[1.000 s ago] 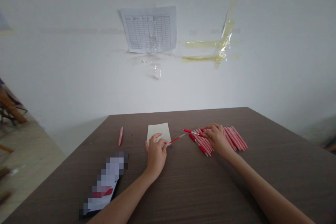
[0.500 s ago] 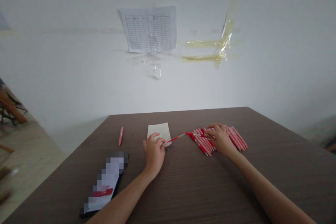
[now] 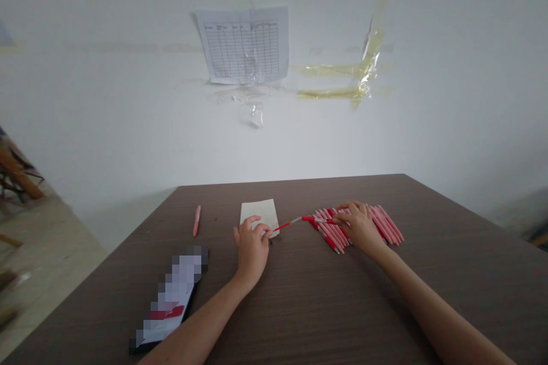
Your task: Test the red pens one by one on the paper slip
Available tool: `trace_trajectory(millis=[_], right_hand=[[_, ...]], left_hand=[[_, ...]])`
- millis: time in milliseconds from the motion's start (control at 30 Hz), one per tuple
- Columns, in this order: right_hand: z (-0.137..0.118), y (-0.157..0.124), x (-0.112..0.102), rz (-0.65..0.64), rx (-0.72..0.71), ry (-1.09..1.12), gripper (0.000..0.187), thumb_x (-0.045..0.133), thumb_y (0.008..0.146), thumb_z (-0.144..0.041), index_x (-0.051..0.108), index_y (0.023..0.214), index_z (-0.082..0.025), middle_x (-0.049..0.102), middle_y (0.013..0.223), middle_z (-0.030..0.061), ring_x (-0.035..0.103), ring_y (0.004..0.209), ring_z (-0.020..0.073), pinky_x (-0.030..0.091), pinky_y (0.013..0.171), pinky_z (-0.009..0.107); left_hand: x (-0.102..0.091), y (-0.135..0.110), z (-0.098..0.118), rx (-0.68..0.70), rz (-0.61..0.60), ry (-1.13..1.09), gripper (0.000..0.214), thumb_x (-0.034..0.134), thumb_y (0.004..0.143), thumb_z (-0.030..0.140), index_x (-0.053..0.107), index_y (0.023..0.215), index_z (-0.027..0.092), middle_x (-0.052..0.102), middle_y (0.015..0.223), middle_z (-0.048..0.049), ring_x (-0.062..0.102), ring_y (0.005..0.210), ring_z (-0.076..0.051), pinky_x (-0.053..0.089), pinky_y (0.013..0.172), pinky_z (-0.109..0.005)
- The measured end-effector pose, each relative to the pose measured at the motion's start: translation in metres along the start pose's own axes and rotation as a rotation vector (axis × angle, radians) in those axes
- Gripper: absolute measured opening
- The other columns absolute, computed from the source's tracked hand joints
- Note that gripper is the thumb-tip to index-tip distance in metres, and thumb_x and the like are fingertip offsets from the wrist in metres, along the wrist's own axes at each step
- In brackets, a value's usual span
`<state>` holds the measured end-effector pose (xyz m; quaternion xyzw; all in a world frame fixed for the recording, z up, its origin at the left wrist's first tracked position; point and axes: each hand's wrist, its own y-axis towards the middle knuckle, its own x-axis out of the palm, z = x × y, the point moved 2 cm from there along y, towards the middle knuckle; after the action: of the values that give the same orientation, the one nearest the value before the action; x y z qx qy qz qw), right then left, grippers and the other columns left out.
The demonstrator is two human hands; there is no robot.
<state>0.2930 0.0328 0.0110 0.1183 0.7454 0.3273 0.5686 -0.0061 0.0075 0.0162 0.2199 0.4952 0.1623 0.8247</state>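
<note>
on the wood-grain table (image 3: 325,302), left hand (image 3: 252,248) pinches a thin red refill (image 3: 282,227); right hand (image 3: 361,228) grips a slim pink pen (image 3: 317,219).

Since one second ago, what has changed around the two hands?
The left hand, pinching a thin red refill, slid a little to the left. The right hand drew its red-ended pen into line with the refill's tip. The pink pen pile, paper slip and lone pink pen stayed put.

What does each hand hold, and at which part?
Left hand pinches a thin red refill at its left end; right hand holds a pen by its barrel.
</note>
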Motion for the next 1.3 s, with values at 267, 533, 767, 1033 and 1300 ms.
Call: trace_trajectory(millis=[267,533,767,1033,1300], right_hand=[[-0.003,0.001,-0.001,-0.032,0.008,-0.028,0.017,0.058,0.088,-0.035,0.074,0.087,-0.031,0.063,0.108,0.0064,0.045,0.108,0.0311,0.033,0.098,0.060],[-0.008,0.001,-0.005,-0.031,-0.014,-0.086,0.013,0.061,0.086,-0.031,0.074,0.084,-0.030,0.063,0.108,0.0066,0.045,0.108,0.0313,0.031,0.100,0.064],[-0.010,0.002,-0.006,-0.042,-0.019,-0.122,0.011,0.062,0.085,-0.029,0.073,0.086,-0.029,0.063,0.109,0.0067,0.045,0.110,0.0314,0.027,0.103,0.066],[-0.009,0.001,-0.007,-0.041,-0.037,-0.145,0.010,0.063,0.085,-0.030,0.073,0.090,-0.030,0.062,0.111,0.0070,0.044,0.113,0.0320,0.023,0.104,0.068],[-0.021,-0.002,0.001,-0.085,-0.103,-0.061,0.012,0.062,0.087,-0.032,0.073,0.088,-0.030,0.062,0.113,0.0057,0.045,0.115,0.0307,0.024,0.105,0.065]], left_hand=[[0.001,-0.001,-0.001,0.056,0.004,0.043,0.015,0.056,0.085,0.020,0.070,0.079,0.023,0.057,0.121,-0.0086,0.052,0.116,-0.028,0.023,0.107,-0.065],[-0.002,-0.001,0.001,0.052,-0.032,0.060,0.016,0.056,0.084,0.018,0.070,0.079,0.023,0.057,0.122,-0.0081,0.052,0.116,-0.028,0.023,0.107,-0.065],[0.002,-0.001,0.000,0.049,-0.032,0.043,0.016,0.055,0.085,0.018,0.070,0.080,0.022,0.058,0.121,-0.0084,0.053,0.114,-0.028,0.022,0.107,-0.065],[0.003,-0.002,0.000,0.052,-0.054,0.013,0.017,0.055,0.086,0.019,0.070,0.079,0.022,0.057,0.120,-0.0080,0.052,0.115,-0.028,0.022,0.107,-0.063],[0.005,-0.002,0.003,0.133,-0.037,-0.086,0.014,0.059,0.083,0.014,0.069,0.077,0.021,0.059,0.116,-0.0070,0.054,0.111,-0.025,0.031,0.105,-0.056]])
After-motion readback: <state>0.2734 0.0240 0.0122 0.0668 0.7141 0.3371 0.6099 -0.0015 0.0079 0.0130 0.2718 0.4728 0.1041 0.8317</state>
